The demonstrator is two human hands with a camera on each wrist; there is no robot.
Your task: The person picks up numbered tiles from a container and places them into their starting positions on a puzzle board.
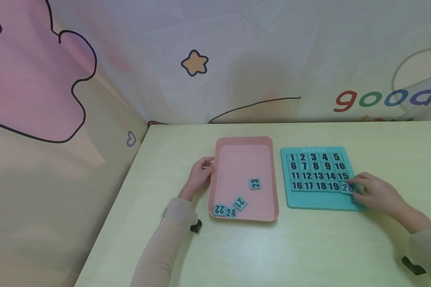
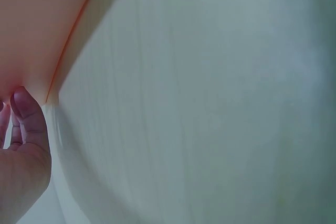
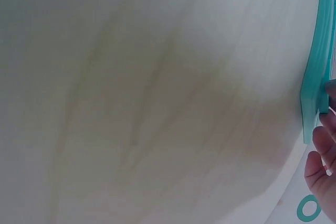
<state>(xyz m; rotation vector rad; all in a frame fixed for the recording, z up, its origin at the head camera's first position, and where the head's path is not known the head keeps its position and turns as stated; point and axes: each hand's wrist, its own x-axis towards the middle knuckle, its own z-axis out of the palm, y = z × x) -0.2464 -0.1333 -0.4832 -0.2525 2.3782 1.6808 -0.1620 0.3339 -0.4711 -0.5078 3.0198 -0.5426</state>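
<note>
In the head view, my left hand (image 1: 200,175) touches the left side of a pink tray (image 1: 237,159) from outside. The left wrist view shows the thumb (image 2: 29,116) against its wall. Inside lie loose number tiles: 23 (image 1: 255,183), 21 (image 1: 240,203), 22 (image 1: 220,210) and 24 (image 1: 231,212). My right hand (image 1: 378,193) pinches the tile marked 20 (image 1: 346,187) between thumb and fingers. That tile sits slightly askew at the right end of the fourth row on a teal number board (image 1: 319,201). Rows of tiles from 1 to 19 fill the board above and beside it.
Tray and board lie side by side on a pale wooden table (image 1: 255,251), with a narrow gap between them. A printed cloth (image 1: 255,59) with a star and the word "good" hangs behind the table's far edge. Black straps (image 1: 196,226) show at the sleeves.
</note>
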